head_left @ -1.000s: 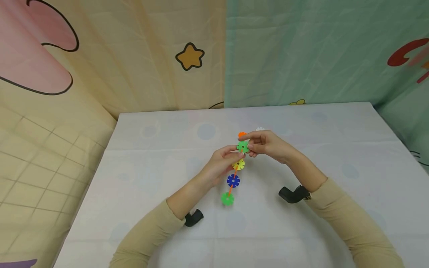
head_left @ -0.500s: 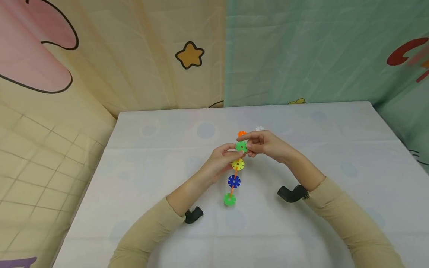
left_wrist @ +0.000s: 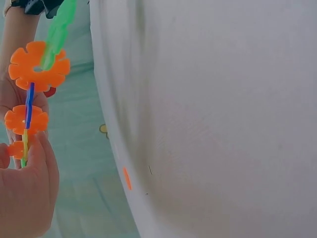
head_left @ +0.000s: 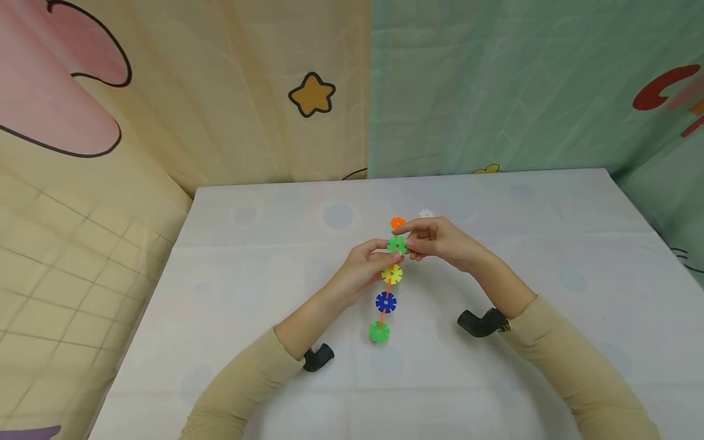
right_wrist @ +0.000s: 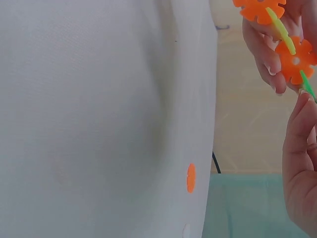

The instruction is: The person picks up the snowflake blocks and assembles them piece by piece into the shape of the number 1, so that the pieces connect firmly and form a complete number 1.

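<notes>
A chain of toy snowflake discs hangs between the hands: a green disc [head_left: 397,245] at the top, then yellow [head_left: 392,274], blue [head_left: 386,302] and a lower green disc [head_left: 379,332], joined by orange discs seen edge-on. The left hand [head_left: 360,272] pinches the chain between the top green and yellow discs, apparently at an orange disc [right_wrist: 296,60]. The right hand [head_left: 442,242] pinches the top green disc's right edge, its index finger extended above. In the left wrist view, the larger orange disc [left_wrist: 29,74] shows near the chain's lower end.
A loose orange disc [head_left: 397,222] and a white disc [head_left: 426,213] lie beyond the hands on the white-covered table [head_left: 264,281]. Black wrist cameras [head_left: 481,322] stick out at both sleeves. Printed curtains [head_left: 495,85] stand behind the table.
The chain's lower end has swung slightly right, and the top green disc has turned a little. Both hands keep their grip with hardly any movement.
</notes>
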A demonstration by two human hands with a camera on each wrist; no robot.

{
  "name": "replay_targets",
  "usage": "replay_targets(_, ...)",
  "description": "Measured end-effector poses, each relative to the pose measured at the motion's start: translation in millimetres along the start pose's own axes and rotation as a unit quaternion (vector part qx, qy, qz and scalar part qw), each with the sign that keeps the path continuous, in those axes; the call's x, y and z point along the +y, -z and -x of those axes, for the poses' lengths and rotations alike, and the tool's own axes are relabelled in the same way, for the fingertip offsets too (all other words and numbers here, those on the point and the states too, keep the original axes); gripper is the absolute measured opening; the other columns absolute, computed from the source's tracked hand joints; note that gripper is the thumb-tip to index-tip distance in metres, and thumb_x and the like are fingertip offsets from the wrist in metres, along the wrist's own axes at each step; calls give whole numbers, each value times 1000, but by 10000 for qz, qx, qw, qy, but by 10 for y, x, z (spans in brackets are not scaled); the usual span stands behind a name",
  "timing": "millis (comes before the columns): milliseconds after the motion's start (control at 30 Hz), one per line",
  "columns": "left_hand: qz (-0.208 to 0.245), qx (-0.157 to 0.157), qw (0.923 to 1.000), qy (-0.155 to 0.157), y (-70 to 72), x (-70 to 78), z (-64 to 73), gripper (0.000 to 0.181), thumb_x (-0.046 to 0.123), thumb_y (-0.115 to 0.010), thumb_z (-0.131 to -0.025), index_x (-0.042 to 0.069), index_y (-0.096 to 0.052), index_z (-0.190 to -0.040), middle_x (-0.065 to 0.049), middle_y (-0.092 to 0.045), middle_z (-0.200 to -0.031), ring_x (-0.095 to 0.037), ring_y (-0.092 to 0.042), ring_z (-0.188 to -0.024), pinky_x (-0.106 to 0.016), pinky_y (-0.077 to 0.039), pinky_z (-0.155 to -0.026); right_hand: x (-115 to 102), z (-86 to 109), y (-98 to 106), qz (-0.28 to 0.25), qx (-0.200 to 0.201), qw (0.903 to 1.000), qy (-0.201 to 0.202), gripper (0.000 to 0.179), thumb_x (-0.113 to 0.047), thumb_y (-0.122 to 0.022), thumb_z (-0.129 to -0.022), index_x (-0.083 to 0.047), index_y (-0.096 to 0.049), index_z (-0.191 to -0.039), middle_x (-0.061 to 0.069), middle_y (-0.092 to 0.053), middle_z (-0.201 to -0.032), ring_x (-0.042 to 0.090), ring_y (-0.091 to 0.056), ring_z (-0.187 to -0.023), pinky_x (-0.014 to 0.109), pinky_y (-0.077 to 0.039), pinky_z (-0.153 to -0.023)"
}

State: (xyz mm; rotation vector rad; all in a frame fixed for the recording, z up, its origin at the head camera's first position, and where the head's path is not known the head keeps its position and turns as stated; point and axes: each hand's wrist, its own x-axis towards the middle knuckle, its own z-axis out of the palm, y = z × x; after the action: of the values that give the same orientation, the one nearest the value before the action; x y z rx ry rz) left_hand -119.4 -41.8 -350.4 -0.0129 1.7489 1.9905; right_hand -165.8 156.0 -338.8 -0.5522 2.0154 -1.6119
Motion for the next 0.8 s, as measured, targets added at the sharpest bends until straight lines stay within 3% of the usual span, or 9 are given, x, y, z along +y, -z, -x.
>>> replay_targets(100,7,55,10000,50,12,-19,-8,32,13,-59,-92,-1,-52,-121,-25,-58,-118,-17,-63,-90,-28,-50,-85,23,9,22,81,110,9999,-62,36,-3,-55,-92,8,-50,-126,17,-61,-87,36,-59,-80,30,-53,-72)
replay_targets(433,47,151,9999,37,37,-57,-8,38,12,-61,-91,-1,-49,-124,-25,-59,-117,-26,-62,-101,-30,-49,-88,235,52,227,76,867,9950,-481,42,-7,-61,-89,9,-48,-126,20,-60,-95,32,-61,-87,29,-53,-78)
replay_targets(800,71,146,9999,0,60,-42,-9,37,10,-60,-91,-2,-48,-124,-23,-61,-115,-23,-63,-97,-29,-49,-87,362,3,518,-528,1755,9770,-1089,45,-6,-59,-91,11,-42,-129,-3,-63,-85,13,-62,-82,21,-52,-75)
